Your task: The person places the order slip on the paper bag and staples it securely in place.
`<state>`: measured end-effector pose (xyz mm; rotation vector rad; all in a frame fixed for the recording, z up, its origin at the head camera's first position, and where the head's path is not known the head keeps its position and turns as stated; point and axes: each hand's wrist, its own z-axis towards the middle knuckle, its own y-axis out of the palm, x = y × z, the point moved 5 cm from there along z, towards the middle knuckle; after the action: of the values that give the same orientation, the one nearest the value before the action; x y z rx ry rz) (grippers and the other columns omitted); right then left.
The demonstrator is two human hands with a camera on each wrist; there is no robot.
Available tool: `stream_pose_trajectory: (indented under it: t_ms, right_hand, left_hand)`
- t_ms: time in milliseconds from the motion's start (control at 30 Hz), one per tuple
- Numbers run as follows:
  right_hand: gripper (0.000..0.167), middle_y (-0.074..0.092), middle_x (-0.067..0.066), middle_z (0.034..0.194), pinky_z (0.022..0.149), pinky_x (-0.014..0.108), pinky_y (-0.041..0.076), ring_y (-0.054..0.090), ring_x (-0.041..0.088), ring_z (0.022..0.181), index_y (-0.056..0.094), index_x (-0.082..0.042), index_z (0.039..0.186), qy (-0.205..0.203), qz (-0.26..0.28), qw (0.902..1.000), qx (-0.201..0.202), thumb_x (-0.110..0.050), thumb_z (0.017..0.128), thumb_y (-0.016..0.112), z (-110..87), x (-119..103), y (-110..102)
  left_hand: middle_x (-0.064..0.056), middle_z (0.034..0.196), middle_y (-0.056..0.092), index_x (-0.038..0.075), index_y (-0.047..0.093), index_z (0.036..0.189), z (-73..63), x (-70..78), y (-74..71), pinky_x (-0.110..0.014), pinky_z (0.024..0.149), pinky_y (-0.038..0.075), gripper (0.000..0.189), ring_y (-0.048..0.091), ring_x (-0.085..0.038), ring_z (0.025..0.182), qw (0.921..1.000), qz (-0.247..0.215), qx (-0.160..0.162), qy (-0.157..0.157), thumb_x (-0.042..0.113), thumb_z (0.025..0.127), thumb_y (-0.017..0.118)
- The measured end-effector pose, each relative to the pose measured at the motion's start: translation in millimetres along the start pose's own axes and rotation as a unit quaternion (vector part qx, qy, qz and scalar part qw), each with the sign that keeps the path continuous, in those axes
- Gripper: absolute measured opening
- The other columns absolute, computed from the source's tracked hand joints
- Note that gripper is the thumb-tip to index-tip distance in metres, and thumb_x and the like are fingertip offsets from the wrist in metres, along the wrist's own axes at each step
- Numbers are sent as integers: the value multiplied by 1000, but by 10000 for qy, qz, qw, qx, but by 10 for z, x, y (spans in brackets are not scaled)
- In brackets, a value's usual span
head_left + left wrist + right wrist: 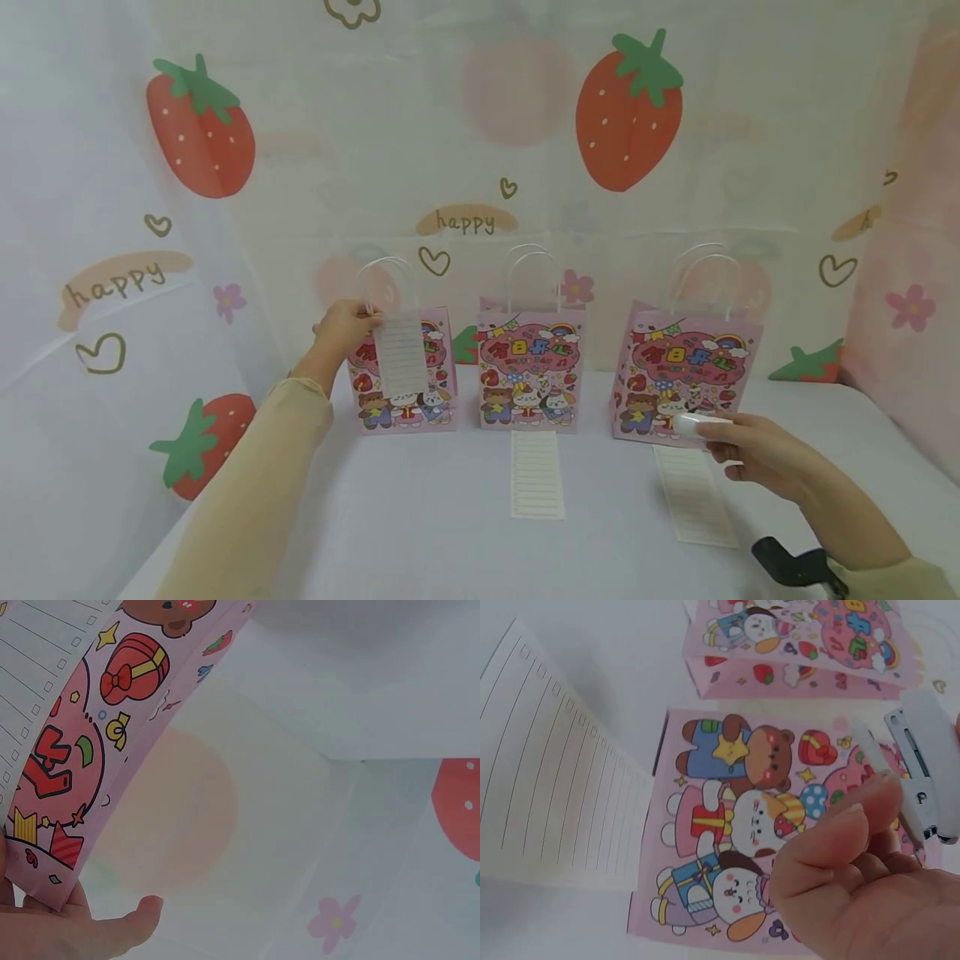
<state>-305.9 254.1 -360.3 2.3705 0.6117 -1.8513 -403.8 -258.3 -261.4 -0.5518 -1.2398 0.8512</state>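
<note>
"Where is the lined checklist sheet (402,358) hanging?"

"It's hanging against the front of the leftmost pink gift bag (371,417), covering part of the printed lettering and reaching down to the cartoon animals."

"Is the left hand (341,333) gripping anything?"

"Yes, it's pinching the sheet's top corner at the bag's upper edge. In the left wrist view, one digit is pointing outward, away from the bag."

"And the right hand (772,454)?"

"It's grasping a white stapler (693,425), holding it before the lower part of the rightmost gift bag (686,360)."

"What's lying nearby?"

"A second lined sheet (537,477) is lying just in front of the middle gift bag (530,367), and a third lined sheet (697,500) is slanting out before the rightmost one."

"And farther out?"

"All three bags are standing in a row on the white tabletop (420,517). Behind them, a strawberry-print backdrop (360,175) is showing hearts, flowers and the word 'happy'. Cream sleeves (247,492) are covering both forearms."
</note>
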Motion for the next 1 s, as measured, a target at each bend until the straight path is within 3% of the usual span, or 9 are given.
stream_pose_trajectory:
  t_ms: [267, 400, 500, 633, 800, 1000]
  right_hand:
    - [27, 49, -1, 82, 67, 26, 42, 45, 12, 75, 47, -3, 116, -306, 476, 9984, -59, -25, 101, 51, 71, -96, 127]
    - [22, 54, -1, 89, 73, 29, 47, 51, 12, 81, 49, -8, 114, -371, 883, 9952, -189, -25, 100, 53, 112, -140, 204]
    - [15, 61, -1, 102, 84, 38, 51, 61, 16, 96, 52, -13, 112, -578, 1459, 9856, -635, -22, 101, 51, 142, -177, 279]
    - [16, 64, 5, 111, 90, 43, 51, 65, 26, 105, 49, -9, 117, -921, 2288, 9628, -1106, -12, 102, 45, 157, -256, 391]
    - [24, 59, 12, 111, 90, 40, 51, 65, 28, 104, 37, 0, 122, -870, 2839, 9495, -1013, -9, 102, 44, 187, -322, 484]
    - [33, 56, 14, 111, 94, 41, 48, 64, 26, 102, 28, 3, 128, -758, 3057, 9461, -760, -11, 102, 43, 226, -374, 593]
  left_hand:
    - [-22, 115, 65, -2, 64, 103, -5, 15, -13, -65, 100, 20, 21, 54, -39, 111, 10000, -8, 26, -22, 17, 97, 59]
    - [-22, 116, 65, -2, 65, 105, -8, 10, -10, -65, 99, 20, 21, 54, -39, 111, 10000, -13, 18, -39, 17, 97, 59]
    - [-22, 116, 65, -3, 65, 105, -8, 11, -7, -66, 100, 20, 21, 54, -39, 110, 10000, -12, 16, -40, 16, 97, 59]
    - [-22, 114, 65, -3, 65, 104, -8, 11, -3, -66, 100, 20, 21, 55, -39, 109, 10000, -23, 2, -41, 16, 97, 59]
    - [-22, 113, 66, -3, 65, 104, -4, 1, 5, -67, 101, 19, 21, 55, -39, 109, 10000, -32, 3, -59, 17, 97, 59]
    - [-21, 113, 66, -2, 65, 104, 17, -22, 15, -66, 101, 18, 21, 54, -39, 110, 10000, -45, 10, -62, 18, 97, 59]
